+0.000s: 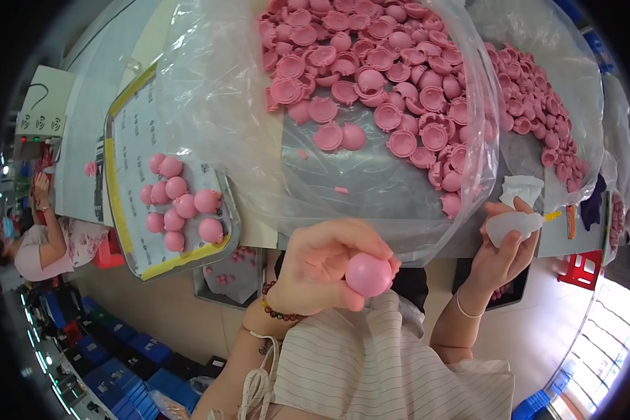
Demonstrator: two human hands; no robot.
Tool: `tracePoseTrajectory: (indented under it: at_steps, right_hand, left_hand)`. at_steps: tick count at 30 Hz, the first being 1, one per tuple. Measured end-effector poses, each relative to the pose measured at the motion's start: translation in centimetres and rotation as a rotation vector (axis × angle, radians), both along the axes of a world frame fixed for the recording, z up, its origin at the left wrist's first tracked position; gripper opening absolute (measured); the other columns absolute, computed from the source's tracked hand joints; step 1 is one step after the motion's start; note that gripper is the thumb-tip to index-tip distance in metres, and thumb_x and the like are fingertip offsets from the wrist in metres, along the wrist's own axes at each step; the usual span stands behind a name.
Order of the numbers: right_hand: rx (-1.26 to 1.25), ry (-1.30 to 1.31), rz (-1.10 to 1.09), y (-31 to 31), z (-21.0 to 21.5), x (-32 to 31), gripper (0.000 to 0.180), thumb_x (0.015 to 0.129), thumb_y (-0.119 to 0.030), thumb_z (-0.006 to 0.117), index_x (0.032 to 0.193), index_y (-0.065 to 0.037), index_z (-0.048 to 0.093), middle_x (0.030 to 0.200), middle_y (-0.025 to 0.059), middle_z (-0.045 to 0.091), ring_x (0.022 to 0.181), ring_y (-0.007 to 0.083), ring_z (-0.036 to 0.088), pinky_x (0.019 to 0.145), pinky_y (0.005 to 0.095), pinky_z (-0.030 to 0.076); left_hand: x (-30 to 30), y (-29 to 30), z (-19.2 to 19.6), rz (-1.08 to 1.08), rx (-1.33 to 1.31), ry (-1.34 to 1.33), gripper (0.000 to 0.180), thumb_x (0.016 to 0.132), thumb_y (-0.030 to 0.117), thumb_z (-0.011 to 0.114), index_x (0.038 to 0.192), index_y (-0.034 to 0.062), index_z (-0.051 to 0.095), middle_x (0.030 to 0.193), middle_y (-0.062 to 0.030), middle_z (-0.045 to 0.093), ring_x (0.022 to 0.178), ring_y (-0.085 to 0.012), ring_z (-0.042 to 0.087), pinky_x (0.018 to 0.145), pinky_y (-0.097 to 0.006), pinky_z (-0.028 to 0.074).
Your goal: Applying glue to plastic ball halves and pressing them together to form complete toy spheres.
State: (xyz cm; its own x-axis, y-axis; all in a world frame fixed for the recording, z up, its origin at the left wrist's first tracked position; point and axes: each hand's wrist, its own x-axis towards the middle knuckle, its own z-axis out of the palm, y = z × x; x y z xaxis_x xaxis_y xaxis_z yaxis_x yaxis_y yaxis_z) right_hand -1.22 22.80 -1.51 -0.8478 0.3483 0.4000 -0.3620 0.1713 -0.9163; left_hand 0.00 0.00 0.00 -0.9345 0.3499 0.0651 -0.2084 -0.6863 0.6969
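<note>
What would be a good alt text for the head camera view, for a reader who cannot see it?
The person's left hand holds a pink ball, while the right hand holds a small white squeeze bottle. Ahead, clear plastic bags hold many pink half shells, and a tray at left carries finished pink balls.

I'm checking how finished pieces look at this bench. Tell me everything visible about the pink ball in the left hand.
The pink ball is a smooth, matte, plastic-looking sphere, uniformly pink, with no seam visible from this side. It appears closed and whole, unlike the open pink half shells piled in the clear bag behind it. The left hand grips it with fingers curled over its top and left side, leaving its lower right face exposed. It is held in the air above the striped garment, touching only the hand.
</note>
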Motion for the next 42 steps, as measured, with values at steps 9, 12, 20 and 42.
tracePoseTrajectory:
  at_steps: [9,12,20,42]
  right_hand:
    - [-0.014,0.059,0.014,0.4,-0.3,0.3,0.046,0.081,-0.032,0.050,0.103,0.008,0.044,0.075,0.0181,0.056,0.055,0.0112,0.044,0.049,0.0185,0.035]
    - [-0.010,0.048,0.013,0.4,-0.2,0.3,0.046,0.081,-0.032,0.049,0.103,0.008,0.044,0.074,0.0178,0.056,0.055,0.0111,0.044,0.049,0.0187,0.035]
    - [-0.003,0.035,-0.031,0.1,0.1,0.0,0.050,0.079,-0.036,0.051,0.100,0.009,0.045,0.070,0.0156,0.058,0.054,0.0085,0.042,0.052,0.0176,0.031]
    - [0.013,-0.134,0.193,-2.5,3.6,3.2,0.061,0.076,-0.058,0.042,0.086,0.002,0.040,0.056,0.0064,0.050,0.048,0.0114,0.045,0.044,0.0188,0.034]
  left_hand:
    - [0.2,-9.9,1.9,1.170,-1.582,0.592,0.029,0.056,0.004,0.067,0.083,0.0015,0.057,0.078,-0.0069,0.058,0.073,-0.0209,0.051,0.063,-0.029,0.042]
    - [1.2,-11.8,2.0,0.828,-1.728,0.541,0.030,0.057,0.004,0.067,0.085,0.0049,0.058,0.086,-0.0069,0.058,0.080,-0.0226,0.049,0.070,-0.031,0.040]
    - [-0.9,-9.2,2.3,1.045,-1.849,0.613,0.027,0.060,0.005,0.063,0.086,0.0048,0.059,0.094,-0.0094,0.057,0.090,-0.0272,0.050,0.080,-0.034,0.037]
    - [-1.3,2.3,2.4,0.437,-0.811,0.599,0.028,0.057,0.003,0.073,0.081,0.0053,0.058,0.079,-0.0067,0.057,0.061,-0.0158,0.054,0.053,-0.025,0.044]
